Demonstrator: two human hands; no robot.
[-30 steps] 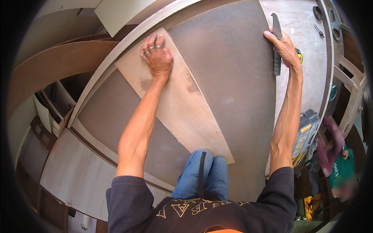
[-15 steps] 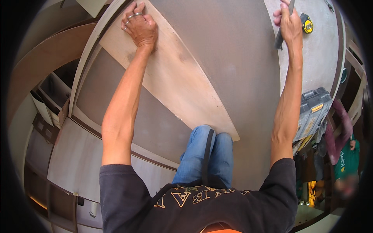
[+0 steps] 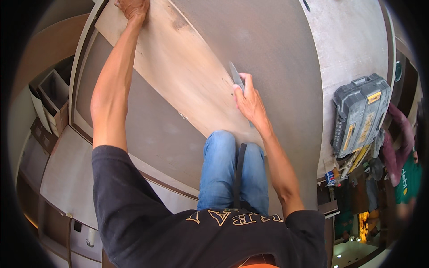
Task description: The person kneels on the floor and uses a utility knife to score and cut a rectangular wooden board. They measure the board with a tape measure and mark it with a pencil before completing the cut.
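A long, pale wooden board (image 3: 178,67) lies slantwise over a brown panel (image 3: 281,58). My left hand (image 3: 133,8) rests on the board's far end at the top edge of the view. Its fingers are partly cut off, but they look spread on the wood rather than wrapped round anything. In my right hand (image 3: 250,103) is a long, flat grey file (image 3: 236,73), its pointed end standing out past my fingers. That hand is over the board's right edge, near my knees. Whether the file touches the edge is hard to tell.
My jeans-clad knees (image 3: 221,149) are at the board's near end. To the right, a grey and yellow tool case (image 3: 359,116) stands on a pale surface (image 3: 348,40). Beyond it is another person in a green shirt (image 3: 407,178). Open wooden compartments (image 3: 56,91) are at the left.
My right hand has brought the file from the far right, beside a tape measure, in to the board's right edge. In the view, my left hand sits farther up and left.
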